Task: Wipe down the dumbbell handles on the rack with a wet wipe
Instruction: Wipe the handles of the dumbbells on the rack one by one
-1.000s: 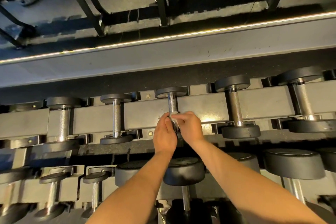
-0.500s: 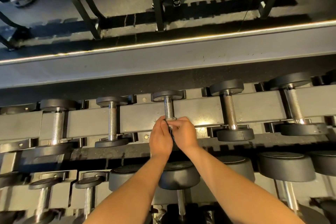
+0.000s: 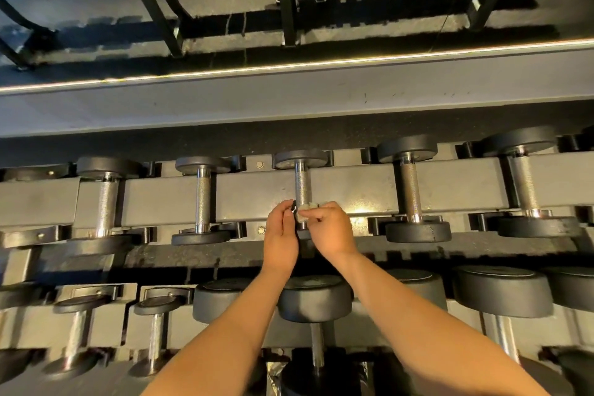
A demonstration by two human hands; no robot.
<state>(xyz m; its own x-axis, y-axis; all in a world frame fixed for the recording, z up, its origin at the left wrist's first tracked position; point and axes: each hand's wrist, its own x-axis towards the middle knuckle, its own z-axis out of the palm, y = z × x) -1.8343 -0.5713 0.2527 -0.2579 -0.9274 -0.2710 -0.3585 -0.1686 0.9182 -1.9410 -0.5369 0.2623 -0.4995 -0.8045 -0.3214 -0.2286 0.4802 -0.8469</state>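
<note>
Knurled steel shows on the handle [image 3: 301, 185] of the middle dumbbell [image 3: 300, 159] in the top row of the rack [image 3: 353, 193], and both hands meet at its near end. A small pale wipe [image 3: 304, 207] is wrapped against the handle there, just above the near head, which the hands mostly hide. The right hand [image 3: 331, 231] pinches the wipe between thumb and curled fingers from the right side. The left hand [image 3: 280, 235] has its fingers curled in from the left and holds the wipe's other end against the bar. The two hands touch or nearly touch in front of the handle.

Black saddles [image 3: 328, 157] on the top row each carry one dumbbell, lying with its handle across the grey beam and a head at each end. Five such dumbbells show: two left of the one being wiped, two thicker ones to its right.

The lower row [image 3: 315, 297] holds bigger dumbbells in its own saddles, dark round heads toward the camera, partly covered by the forearms. Beyond the rack a lit strip [image 3: 289, 66] runs along a grey ledge.
</note>
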